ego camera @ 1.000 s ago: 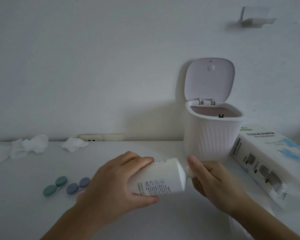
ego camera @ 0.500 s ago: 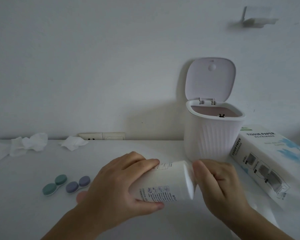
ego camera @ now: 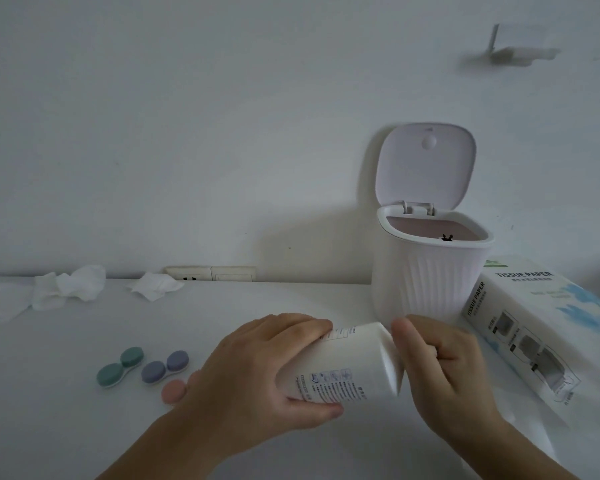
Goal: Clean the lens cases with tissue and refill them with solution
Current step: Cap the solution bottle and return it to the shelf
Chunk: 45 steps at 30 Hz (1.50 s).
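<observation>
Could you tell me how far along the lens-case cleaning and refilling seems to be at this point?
Wiping looks done: crumpled tissues lie at the back. In hand: the left hand grips the solution bottle sideways while the right hand works its cap end. The green lens case and purple lens case sit capped, so whether they are refilled cannot be told.

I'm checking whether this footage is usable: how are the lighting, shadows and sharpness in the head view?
Head view: dim, flat, bluish light with no glare; the open-lidded bin casts a soft shadow leftward on the wall; the wall hook at top right is smeared; the bottle label's small print is unreadable, while "TISSUE PAPER" on the tissue pack reads clearly.
</observation>
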Tool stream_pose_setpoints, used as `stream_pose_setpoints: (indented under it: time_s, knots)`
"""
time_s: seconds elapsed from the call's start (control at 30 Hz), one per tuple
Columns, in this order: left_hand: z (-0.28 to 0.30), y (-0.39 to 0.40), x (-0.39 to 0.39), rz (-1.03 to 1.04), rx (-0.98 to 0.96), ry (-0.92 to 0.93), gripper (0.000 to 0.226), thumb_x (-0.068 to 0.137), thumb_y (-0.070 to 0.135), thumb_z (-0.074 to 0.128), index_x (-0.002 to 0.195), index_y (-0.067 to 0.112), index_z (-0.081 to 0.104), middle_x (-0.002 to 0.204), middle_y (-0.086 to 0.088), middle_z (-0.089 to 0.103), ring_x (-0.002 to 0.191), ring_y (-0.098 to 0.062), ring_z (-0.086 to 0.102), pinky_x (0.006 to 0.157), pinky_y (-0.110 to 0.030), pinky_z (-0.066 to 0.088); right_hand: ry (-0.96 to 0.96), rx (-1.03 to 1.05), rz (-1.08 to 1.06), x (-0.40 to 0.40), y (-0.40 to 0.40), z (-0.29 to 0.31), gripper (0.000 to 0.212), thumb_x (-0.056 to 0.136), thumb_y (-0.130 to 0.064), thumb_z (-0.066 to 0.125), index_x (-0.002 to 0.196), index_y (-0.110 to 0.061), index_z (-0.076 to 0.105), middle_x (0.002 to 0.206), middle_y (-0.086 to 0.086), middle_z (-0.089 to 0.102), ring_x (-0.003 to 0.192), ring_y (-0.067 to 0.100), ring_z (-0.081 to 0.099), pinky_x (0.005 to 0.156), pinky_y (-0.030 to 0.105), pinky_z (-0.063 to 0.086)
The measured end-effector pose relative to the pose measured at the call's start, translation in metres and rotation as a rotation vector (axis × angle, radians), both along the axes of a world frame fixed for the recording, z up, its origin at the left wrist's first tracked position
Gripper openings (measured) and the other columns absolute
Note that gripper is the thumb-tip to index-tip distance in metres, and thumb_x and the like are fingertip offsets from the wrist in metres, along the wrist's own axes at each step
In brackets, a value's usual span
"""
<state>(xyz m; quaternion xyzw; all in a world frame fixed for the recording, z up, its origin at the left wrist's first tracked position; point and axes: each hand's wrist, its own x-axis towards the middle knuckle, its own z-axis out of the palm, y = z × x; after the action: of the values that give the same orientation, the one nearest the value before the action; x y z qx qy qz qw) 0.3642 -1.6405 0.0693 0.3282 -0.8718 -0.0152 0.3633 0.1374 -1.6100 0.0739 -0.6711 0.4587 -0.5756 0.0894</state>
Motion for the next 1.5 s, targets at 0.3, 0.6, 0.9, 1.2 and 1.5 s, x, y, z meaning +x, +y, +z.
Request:
stream_pose_setpoints:
  time_s: [0.3,0.6,0.9,1.2,1.5]
  knots:
    - [-0.004,-0.004,-0.011,0.048,-0.32,-0.001,0.066,0.074,0.055,0.078,0.125,0.019,0.054,0.111,0.005,0.07,0.091,-0.017,0.064,0.079,-0.034,0.049,-0.201,0.175,-0.054,0.008,0.002,0.0,0.04,0.082,-0.023,0.046,0.05,-0.019,0.021,0.046,-0.01,0.02,0.044,0.005,0.019,0.043,0.021,0.017]
    - [-0.007,-0.009,-0.009,0.136,-0.126,0.05,0.07,0.068,0.063,0.073,0.125,0.026,0.056,0.114,0.015,0.066,0.095,-0.008,0.06,0.082,-0.029,0.046,-0.169,0.27,-0.046,0.002,-0.006,0.001,0.061,0.078,-0.07,0.05,0.057,-0.016,0.03,0.054,-0.01,0.026,0.049,0.004,0.024,0.045,0.016,0.022]
    - [-0.01,-0.017,0.007,0.269,0.135,0.247,0.073,0.061,0.061,0.076,0.124,0.03,0.06,0.117,0.025,0.059,0.097,-0.007,0.059,0.081,-0.025,0.047,-0.222,0.342,0.086,-0.003,-0.003,0.004,0.059,0.075,-0.034,0.071,0.052,-0.025,0.018,0.047,-0.013,0.019,0.043,0.005,0.017,0.044,0.014,0.018]
    - [0.022,-0.016,0.009,0.366,0.502,0.357,0.071,0.058,0.061,0.08,0.123,0.04,0.059,0.113,0.024,0.067,0.103,0.0,0.065,0.081,-0.022,0.053,-0.111,0.743,0.154,-0.015,-0.025,0.01,0.026,0.075,-0.017,0.07,0.062,-0.022,0.048,0.049,-0.002,0.056,0.044,0.003,0.052,0.047,0.016,0.042]
    - [0.131,0.02,-0.033,0.298,1.101,0.718,0.062,0.062,0.057,0.083,0.117,0.035,0.063,0.113,0.017,0.074,0.103,-0.012,0.071,0.075,-0.027,0.062,-0.126,1.069,0.469,0.004,-0.003,0.132,0.052,0.089,-0.064,0.052,0.138,-0.053,0.044,0.137,-0.027,0.056,0.121,0.003,0.059,0.099,0.036,0.054]
